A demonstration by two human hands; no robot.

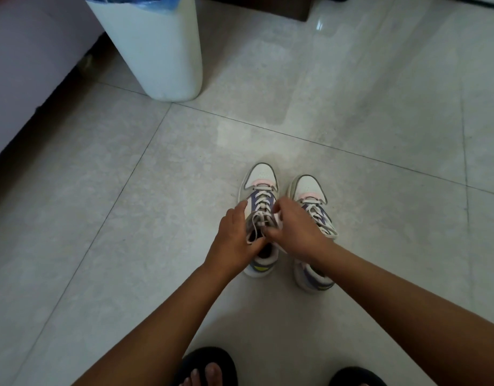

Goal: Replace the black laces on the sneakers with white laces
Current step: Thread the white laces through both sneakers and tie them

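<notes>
Two sneakers (261,215) side by side on the tiled floor (351,129), toes pointing away, a narrow gap between them. Both laced in white laces (263,200); no black laces in view. Left hand (236,236) at the left sneaker's collar, fingers curled against the tongue and gripping the lace ends there. Right hand (294,228) reaching across from the right sneaker (312,227), fingers bent and pinching the laces near the top eyelets; just how many strands are held cannot be told. Hands touching over the shoe's opening.

Open floor wide on all sides of the pair: bare tile ahead and to the right, more to the left. White bin (156,48) with a blue liner standing well apart, far left, beside a pale piece of furniture (25,65) whose lower edge runs diagonally along the floor. Dark furniture base (268,6) at the far top edge. Black slippers (209,366) at the near bottom edge, toes showing.

No brand, label or writing readable on the shoes or bin.
</notes>
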